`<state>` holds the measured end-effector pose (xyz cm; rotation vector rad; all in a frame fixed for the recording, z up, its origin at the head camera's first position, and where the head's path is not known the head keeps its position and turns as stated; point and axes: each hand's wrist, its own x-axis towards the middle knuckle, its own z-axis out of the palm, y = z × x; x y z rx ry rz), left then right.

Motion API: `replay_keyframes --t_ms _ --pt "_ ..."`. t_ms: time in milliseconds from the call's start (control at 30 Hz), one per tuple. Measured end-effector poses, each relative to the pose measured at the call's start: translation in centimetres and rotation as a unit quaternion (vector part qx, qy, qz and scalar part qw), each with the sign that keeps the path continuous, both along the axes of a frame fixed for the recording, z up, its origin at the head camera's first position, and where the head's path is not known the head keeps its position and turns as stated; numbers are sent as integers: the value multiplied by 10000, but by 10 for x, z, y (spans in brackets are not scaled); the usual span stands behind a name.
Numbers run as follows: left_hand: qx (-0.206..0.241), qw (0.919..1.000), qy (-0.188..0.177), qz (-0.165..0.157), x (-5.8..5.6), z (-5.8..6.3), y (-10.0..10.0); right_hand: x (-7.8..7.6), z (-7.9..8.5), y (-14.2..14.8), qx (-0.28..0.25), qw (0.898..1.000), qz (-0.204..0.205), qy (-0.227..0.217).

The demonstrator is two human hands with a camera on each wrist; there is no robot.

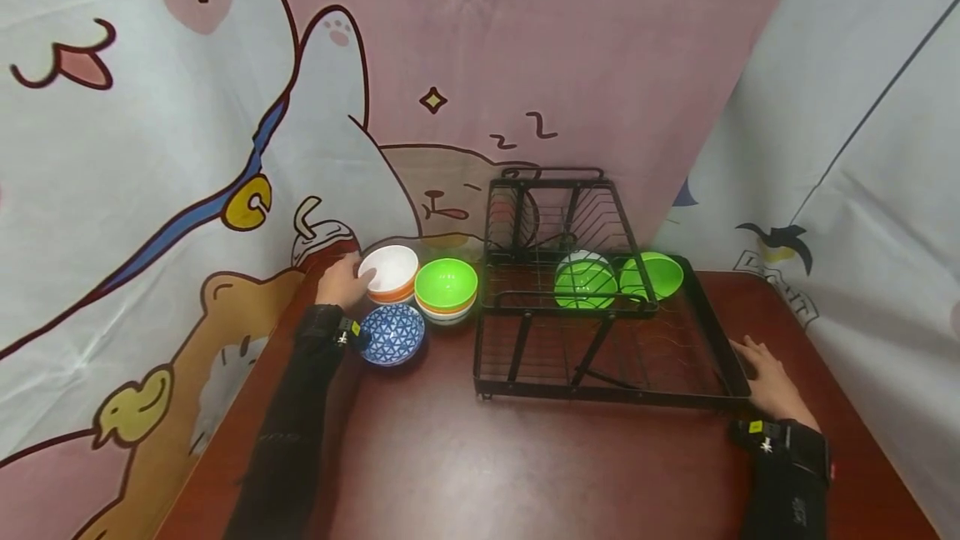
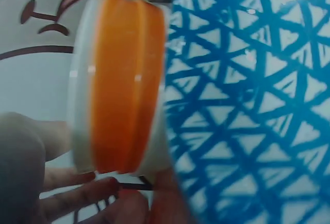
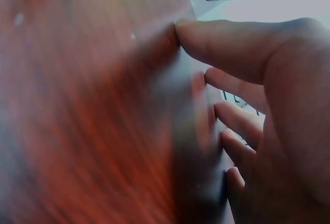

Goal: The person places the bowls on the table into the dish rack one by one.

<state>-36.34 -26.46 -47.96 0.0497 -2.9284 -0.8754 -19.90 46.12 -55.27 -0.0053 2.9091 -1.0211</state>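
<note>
I see the left hand (image 1: 342, 282) pinch the rim of a glossy white round bowl (image 1: 388, 265), presumably because it sits exposed atop an orange-sided stack (image 1: 393, 293) by the blue-and-white triangle-patterned bowl (image 1: 392, 335), while the right hand (image 1: 776, 382), fingers loosely extended, rests beside the black wire dish rack (image 1: 615, 395)

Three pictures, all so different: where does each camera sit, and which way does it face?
Head: worn on the head, facing forward and down at the table, bowl stack and black rack; left hand, right hand and dark sleeves show.
Left wrist: worn there, facing the bowl stack and the blue-patterned bowl; part of the left hand shows at lower left.
Right wrist: worn there, facing along the table; the right hand fills the right side.
Shared: head and left wrist both show the bowl stack and blue-patterned bowl.
</note>
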Motion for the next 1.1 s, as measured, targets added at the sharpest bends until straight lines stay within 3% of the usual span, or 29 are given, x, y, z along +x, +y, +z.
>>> replay_keyframes --t_ms 233,500,667,833,933,1100 --pt "-167 9976 427 511 -5 -12 6 -1 -3 0 -35 9999 -38 93" --pt "-650 9918 979 502 -2 -5 8 0 -4 -2 -33 9997 31 223" --pt "-694 9887 1254 448 3 11 15 3 -5 -2 -106 9995 41 306" --pt "-240 9891 1405 380 14 31 20 5 -11 0 -170 9991 96 369" --pt "116 9867 1600 271 28 48 21 4 -12 1 -206 9989 156 401" --pt "590 9785 1977 -67 60 85 33 2 -11 4 -243 9988 163 398"
